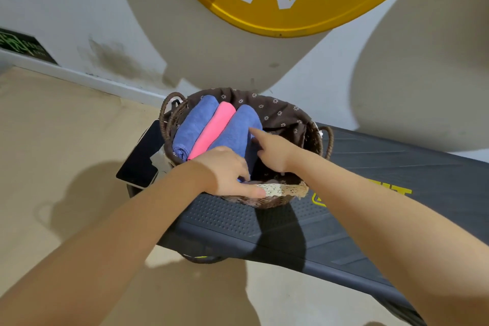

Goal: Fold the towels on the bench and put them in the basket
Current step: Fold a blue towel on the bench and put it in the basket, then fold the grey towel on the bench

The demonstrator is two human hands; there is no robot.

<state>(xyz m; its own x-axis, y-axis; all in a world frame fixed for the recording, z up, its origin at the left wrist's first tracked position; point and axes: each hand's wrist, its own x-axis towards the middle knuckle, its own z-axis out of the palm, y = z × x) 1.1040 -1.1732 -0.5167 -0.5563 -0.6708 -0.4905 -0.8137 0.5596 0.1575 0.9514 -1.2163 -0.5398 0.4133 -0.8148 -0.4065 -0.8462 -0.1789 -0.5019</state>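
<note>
Single head-worn wide-angle cam, aimed fwd and steeply down from above the bench [370, 193]. Basket [315, 137] is framed centre, close, at arm's reach; wall behind is seen w/ bent edges, probably lens distortion. No 2nd view, so nothing shared.

My basket [315, 140] is dark brown wicker, its lining [277, 111] brown with small white flowers and a cream lace edge [283, 189] under my left hand [227, 169]. Beyond my fingers lie a blue towel [193, 124], a pink towel [215, 127] and a second blue towel [235, 130]. The tabletop [383, 193] is black, dotted and ribbed, with yellow lettering. Above hangs a yellow disc [277, 8] with white letters.
</note>
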